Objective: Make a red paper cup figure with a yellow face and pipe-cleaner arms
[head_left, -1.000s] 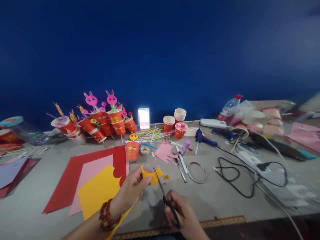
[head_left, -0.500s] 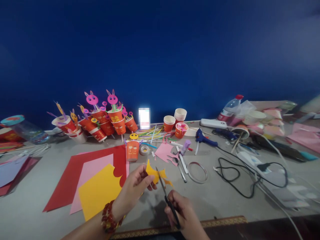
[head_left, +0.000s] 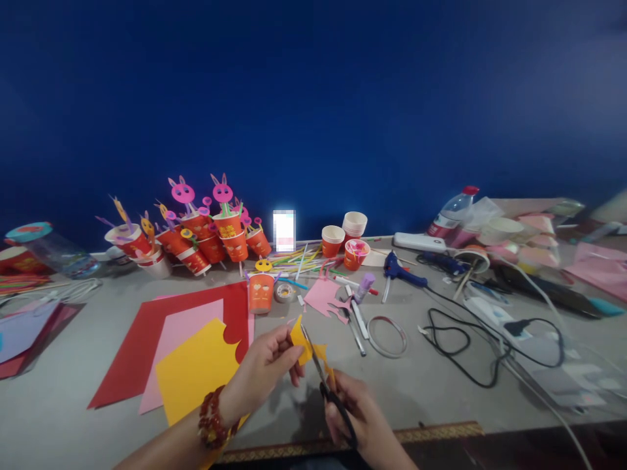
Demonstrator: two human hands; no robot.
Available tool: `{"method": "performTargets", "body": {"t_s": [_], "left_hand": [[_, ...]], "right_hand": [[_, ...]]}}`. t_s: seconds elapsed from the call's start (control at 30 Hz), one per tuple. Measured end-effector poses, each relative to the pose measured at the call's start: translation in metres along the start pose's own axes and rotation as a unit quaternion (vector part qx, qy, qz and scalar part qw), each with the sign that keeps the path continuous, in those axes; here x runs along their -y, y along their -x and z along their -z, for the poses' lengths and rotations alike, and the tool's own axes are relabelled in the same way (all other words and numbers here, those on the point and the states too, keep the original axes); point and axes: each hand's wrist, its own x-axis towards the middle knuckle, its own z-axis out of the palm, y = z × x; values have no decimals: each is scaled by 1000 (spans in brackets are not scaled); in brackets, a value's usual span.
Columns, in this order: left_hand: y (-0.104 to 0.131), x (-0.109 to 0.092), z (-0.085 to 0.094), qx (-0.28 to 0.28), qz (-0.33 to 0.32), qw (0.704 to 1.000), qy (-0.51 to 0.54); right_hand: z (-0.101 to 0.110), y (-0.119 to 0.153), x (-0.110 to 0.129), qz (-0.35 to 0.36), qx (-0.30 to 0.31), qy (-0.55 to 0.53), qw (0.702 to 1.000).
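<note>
Between thumb and fingers, my left hand [head_left: 277, 356] pinches a small piece of yellow paper [head_left: 300, 339]. My right hand [head_left: 355, 408] is wrapped round the black handles of a pair of scissors [head_left: 337, 405]. The scissor blades point up and away from me, lying against the yellow piece, whose narrow right-hand part hangs beside them. Left of my left hand lies a larger yellow sheet [head_left: 193, 369] with curved bites cut from its edge. It overlaps a pink sheet [head_left: 166, 352] and a red sheet [head_left: 132, 346].
Decorated red paper cups [head_left: 230, 235] crowd the back left, and one orange cup [head_left: 260, 294] stands ahead of my hands. Pink paper scraps [head_left: 323, 297], a tape roll [head_left: 285, 292], a silver ring [head_left: 386, 337] and a blue glue gun [head_left: 399, 271] with a black cable [head_left: 455, 375] lie toward the right.
The yellow piece has turned more upright and shifted slightly right in my left hand. The scissors have tilted, with their blades closer together and further up along the paper.
</note>
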Motion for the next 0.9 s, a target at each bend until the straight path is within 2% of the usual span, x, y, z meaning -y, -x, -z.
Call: {"method": "performTargets", "body": {"t_s": [0.47,0.73,0.9], "left_hand": [[-2,-11,0,-18,13,1000,-16],[-2,-9,0,-45,3,999,-29],[-1,-10,1,-13,13,999,-51]], "right_hand": [[2,2,-10,22,-16,40,999],[-3,3,-13,9,-20,21,1000],[-1,1,-5,3,-13,6,1000]]}}
